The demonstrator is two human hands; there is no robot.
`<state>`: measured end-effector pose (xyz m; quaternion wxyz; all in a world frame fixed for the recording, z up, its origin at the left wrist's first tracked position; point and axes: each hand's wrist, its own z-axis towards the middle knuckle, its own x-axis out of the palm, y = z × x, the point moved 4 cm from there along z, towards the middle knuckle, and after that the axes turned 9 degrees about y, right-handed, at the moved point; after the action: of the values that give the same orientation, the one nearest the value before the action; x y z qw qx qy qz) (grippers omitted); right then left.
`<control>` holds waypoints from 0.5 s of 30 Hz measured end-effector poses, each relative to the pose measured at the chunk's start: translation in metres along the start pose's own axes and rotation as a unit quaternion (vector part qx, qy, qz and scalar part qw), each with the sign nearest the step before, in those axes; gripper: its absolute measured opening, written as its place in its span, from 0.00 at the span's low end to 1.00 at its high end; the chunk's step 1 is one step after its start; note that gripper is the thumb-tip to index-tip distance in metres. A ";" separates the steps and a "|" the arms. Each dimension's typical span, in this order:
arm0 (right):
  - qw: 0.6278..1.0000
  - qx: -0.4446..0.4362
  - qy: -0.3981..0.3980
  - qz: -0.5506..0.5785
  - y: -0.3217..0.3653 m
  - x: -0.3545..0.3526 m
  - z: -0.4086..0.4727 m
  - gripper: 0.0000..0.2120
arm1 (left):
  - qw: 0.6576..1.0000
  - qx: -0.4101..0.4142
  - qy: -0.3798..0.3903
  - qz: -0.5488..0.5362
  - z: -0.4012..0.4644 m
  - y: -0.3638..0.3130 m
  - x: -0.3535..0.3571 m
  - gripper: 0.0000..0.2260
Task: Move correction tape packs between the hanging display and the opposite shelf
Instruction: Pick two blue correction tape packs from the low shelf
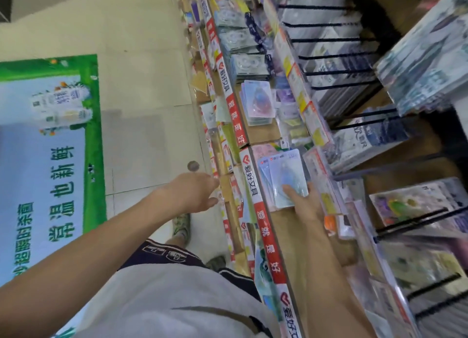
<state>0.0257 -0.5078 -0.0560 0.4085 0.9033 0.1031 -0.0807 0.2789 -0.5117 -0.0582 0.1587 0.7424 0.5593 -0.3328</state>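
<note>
My right hand [305, 203] grips a small stack of pale blue correction tape packs [283, 178], thumb on top, over the wooden shelf board [283, 226] behind the red-and-white shelf edge strip [255, 193]. Another stack of similar packs [257, 102] lies farther along the same shelf. My left hand [195, 192] hovers out over the aisle beside the shelf's front edge, fingers loosely curled and holding nothing. Black hanging pegs [336, 56] with packaged goods rise above the shelf at the right.
Lower shelf tiers with small packs [222, 145] step down toward the tiled floor [141, 84]. A green and blue floor poster [48, 148] lies at the left. My shoes [182, 226] stand close to the shelf base. Hanging stationery packs [425, 67] crowd the upper right.
</note>
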 end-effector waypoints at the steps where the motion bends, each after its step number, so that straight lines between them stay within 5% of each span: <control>1: 1.000 0.000 -0.002 0.008 0.000 0.000 -0.003 0.22 | 1.000 0.008 0.002 -0.003 0.005 -0.002 0.000 0.19; 9: 0.998 0.010 -0.008 0.068 -0.028 -0.002 0.006 0.21 | 0.997 0.071 0.007 -0.035 0.052 -0.023 0.002 0.19; 13: 0.996 -0.037 -0.040 0.076 -0.036 -0.006 0.007 0.30 | 0.992 0.059 -0.001 -0.111 0.078 -0.027 0.006 0.18; 15: 0.995 -0.036 -0.055 0.072 -0.039 -0.007 0.007 0.27 | 0.985 0.054 -0.008 -0.162 0.089 -0.029 0.009 0.17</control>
<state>0.0086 -0.4890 -0.0876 0.4502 0.8875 0.0182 -0.0967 0.2250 -0.5505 -0.1250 0.0667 0.6470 0.6520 -0.3896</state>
